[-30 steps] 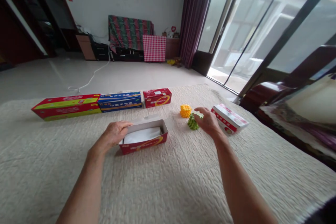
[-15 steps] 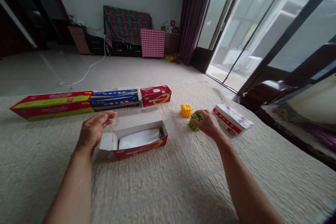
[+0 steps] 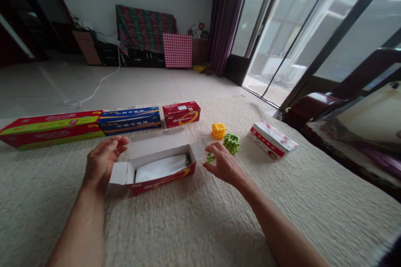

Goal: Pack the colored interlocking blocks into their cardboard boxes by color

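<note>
- On the cloth (image 3: 175, 225), near: open box (image 3: 163, 182), packet (image 3: 161, 167) inside.
- Behind it, extending left: row of three closed boxes (image 3: 130, 121).
- Right of the open box: two lattice pieces (image 3: 232, 144).
- Farther right: lone closed box (image 3: 271, 142).

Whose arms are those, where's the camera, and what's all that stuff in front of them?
There's no robot here: these are a person's bare arms, seen by a camera worn on the head. On the cream quilted cover sits an open red box with something white inside. Around it are a yellow lump, a green lump and four closed boxes. The right hand seems to pinch a small green piece. The left hand is beside the open box, apparently holding nothing.
</note>
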`<act>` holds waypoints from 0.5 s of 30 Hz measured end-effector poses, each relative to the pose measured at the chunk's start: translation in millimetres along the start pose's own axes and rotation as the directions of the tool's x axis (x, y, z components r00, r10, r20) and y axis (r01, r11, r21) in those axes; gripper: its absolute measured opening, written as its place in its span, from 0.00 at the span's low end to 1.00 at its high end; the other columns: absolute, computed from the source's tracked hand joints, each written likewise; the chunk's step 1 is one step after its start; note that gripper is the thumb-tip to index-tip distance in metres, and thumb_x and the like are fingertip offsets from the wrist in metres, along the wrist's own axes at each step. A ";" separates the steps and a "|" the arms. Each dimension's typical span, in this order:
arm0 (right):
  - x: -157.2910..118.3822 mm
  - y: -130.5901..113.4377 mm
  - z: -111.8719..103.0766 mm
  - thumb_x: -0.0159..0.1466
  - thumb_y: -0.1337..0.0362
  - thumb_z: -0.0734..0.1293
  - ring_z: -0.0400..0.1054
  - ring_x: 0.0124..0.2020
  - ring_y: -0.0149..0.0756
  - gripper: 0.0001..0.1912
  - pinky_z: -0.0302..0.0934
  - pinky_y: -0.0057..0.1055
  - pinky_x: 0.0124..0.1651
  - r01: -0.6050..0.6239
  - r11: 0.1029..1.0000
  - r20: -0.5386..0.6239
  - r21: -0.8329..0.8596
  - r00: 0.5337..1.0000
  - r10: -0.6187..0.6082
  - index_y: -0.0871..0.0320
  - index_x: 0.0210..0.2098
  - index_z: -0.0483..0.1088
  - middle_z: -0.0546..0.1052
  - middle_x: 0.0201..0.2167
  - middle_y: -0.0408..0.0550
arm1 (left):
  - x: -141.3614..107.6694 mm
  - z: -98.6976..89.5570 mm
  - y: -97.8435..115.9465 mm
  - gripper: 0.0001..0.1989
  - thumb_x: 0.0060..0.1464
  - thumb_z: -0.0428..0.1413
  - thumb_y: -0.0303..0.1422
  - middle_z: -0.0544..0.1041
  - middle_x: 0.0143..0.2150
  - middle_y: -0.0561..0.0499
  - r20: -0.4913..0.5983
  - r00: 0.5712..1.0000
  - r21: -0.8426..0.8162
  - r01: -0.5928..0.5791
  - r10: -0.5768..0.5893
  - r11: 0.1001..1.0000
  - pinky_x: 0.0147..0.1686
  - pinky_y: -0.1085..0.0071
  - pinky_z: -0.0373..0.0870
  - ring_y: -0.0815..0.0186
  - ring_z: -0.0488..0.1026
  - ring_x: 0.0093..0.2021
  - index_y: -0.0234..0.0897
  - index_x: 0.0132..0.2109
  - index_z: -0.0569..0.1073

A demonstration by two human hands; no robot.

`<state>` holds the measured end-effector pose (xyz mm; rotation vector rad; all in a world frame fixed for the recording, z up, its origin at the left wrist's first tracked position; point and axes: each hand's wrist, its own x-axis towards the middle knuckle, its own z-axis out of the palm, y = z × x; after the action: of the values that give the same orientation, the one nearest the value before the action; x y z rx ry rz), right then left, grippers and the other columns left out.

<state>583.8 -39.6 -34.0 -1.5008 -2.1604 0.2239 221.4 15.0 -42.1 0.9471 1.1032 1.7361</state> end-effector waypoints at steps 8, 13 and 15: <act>-0.1 24.9 -15.6 0.62 0.63 0.66 0.66 0.54 0.44 0.15 0.61 0.44 0.56 0.010 1.000 -0.193 0.004 0.981 -0.009 0.57 0.48 0.69 0.71 0.53 0.56 | -1.6 1.0 -4.1 0.10 0.45 0.64 0.32 0.82 0.41 0.50 0.029 0.999 0.050 0.022 -0.023 0.999 0.42 0.69 0.73 0.63 0.77 0.43 0.37 0.38 0.79; 2.8 59.6 -35.8 0.60 0.59 0.65 0.65 0.57 0.55 0.21 0.59 0.54 0.57 -0.193 0.971 -0.332 -0.144 0.933 0.137 0.60 0.52 0.69 0.69 0.58 0.64 | 0.7 3.4 -10.0 0.12 0.43 0.66 0.33 0.81 0.43 0.51 0.038 0.998 0.037 0.046 -0.048 0.998 0.39 0.75 0.73 0.67 0.77 0.42 0.39 0.38 0.80; 2.2 71.4 -39.4 0.60 0.58 0.65 0.65 0.57 0.55 0.22 0.59 0.54 0.56 -0.213 0.965 -0.297 -0.155 0.941 0.160 0.60 0.52 0.69 0.69 0.58 0.64 | 1.8 4.0 -11.3 0.12 0.43 0.65 0.34 0.81 0.44 0.51 0.042 0.998 0.053 0.048 -0.050 0.997 0.39 0.75 0.73 0.67 0.77 0.42 0.40 0.39 0.80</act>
<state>661.7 -16.1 -28.1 -1.7281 -1.8539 -0.1279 227.3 20.7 -51.1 0.9769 1.1387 1.6470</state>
